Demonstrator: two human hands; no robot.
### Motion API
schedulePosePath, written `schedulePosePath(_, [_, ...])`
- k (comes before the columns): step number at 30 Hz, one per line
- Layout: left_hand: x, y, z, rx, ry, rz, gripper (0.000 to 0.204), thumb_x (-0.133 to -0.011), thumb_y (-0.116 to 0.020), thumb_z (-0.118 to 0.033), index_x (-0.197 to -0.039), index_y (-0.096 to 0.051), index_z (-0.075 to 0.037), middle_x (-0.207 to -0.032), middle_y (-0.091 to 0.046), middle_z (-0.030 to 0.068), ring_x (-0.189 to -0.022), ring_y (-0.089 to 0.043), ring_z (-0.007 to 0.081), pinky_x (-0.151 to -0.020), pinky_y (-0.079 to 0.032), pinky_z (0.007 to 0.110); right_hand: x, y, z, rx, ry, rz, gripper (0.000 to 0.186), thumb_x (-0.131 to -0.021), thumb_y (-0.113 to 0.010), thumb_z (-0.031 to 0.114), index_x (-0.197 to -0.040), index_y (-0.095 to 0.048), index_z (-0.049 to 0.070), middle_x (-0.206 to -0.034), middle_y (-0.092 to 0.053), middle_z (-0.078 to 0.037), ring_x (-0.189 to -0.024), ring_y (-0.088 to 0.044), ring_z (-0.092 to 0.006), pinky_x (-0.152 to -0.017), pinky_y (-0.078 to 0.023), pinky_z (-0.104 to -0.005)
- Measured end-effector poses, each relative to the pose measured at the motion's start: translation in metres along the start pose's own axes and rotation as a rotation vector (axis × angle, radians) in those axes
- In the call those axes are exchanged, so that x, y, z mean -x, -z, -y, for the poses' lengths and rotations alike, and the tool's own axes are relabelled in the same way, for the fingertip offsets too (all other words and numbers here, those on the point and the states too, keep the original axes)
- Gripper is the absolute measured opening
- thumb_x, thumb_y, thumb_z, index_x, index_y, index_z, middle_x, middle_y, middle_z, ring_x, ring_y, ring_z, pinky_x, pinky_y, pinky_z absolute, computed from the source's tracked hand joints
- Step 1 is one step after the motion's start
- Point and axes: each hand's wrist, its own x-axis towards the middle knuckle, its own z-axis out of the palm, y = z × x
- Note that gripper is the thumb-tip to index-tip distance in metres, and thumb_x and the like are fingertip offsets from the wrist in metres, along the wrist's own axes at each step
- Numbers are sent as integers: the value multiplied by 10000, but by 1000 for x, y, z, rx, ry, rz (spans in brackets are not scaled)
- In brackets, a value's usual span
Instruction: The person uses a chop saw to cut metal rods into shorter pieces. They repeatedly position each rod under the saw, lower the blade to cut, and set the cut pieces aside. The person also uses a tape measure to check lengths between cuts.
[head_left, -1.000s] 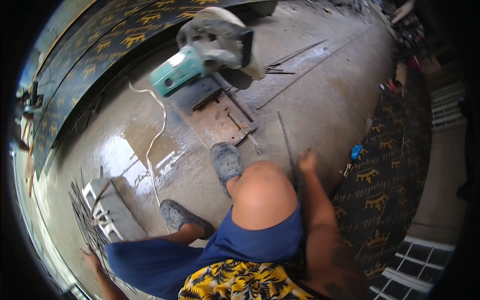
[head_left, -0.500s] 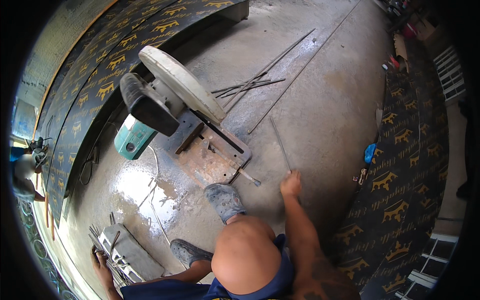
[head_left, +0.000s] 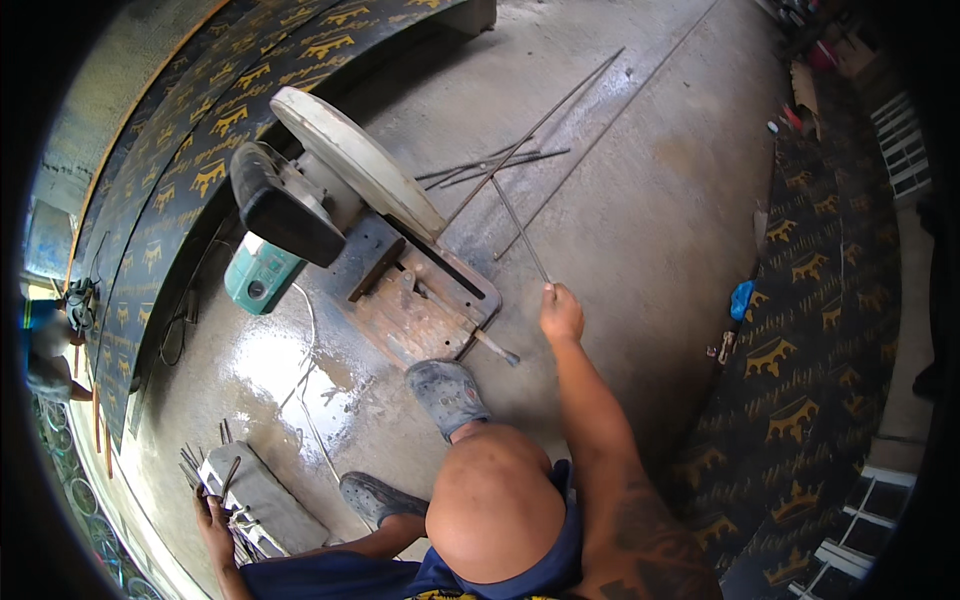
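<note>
Metal rod (head_left: 512, 212) beside the saw (head_left: 365, 240) seems light and stiff, best held by its middle. Our right hand (head_left: 563, 313) grips it; we can't tell whether our left hand (head_left: 216, 525) holds anything.

Right hand (head_left: 562, 314) closed round near end of thin metal rod (head_left: 522, 232); far end at crossed rods (head_left: 535, 136) on wet-patched concrete floor (head_left: 660, 230). Left hand (head_left: 214, 522) low, at grey block (head_left: 268, 497) with short rods; grip unclear. Cut-off saw (head_left: 352, 165) ahead: pale guard, teal motor. Clog (head_left: 447, 395) just beside its rusty base (head_left: 420, 315).
</note>
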Motion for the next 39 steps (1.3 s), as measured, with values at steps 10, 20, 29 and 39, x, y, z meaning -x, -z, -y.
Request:
schedulePosePath(10, [-14,-7,-1,-30,50,44,566,-1112,-469,-383,-1589,-331,-112,-1088,-590,82,-739,-548,114,-648,-463,264,52,14,-141,223,-45,-16,415,-1034,-521,384,-1220,-688,52,-1277,-637,-166,-1193,-589,-377,-1007,-490,-494])
schedulePosePath(20, [0,-8,-14,-77,193,169,476,-1103,-501,-345,-1461,-460,-35,-952,-591,56,-679,-554,112,-609,-458,264,-58,-36,37,173,-101,335,494,-964,-634,447,-1242,-715,46,-1231,-696,-234,-1168,-660,-416,-989,-516,-510])
schedulePosePath(29, [58,-109,-154,-75,-164,387,378,-986,-631,-106,-1337,-578,24,-1111,-681,122,-1052,-641,204,-952,-507,344,-32,-6,2,-421,-38,395,473,-931,-631,399,-1051,-730,-48,-1050,-738,-247,-998,-709,-350,-866,-529,-474])
schedulePosePath(39, [10,-368,-301,-394,-254,682,842,-969,-635,-537,-1401,-451,162,-1324,-578,395,-1264,-587,470,-1089,-450,449,173,-37,104,-746,203,1317,325,-990,-644,365,-991,-703,45,-821,-680,-57,-669,-574,-109,-578,-447,-280])
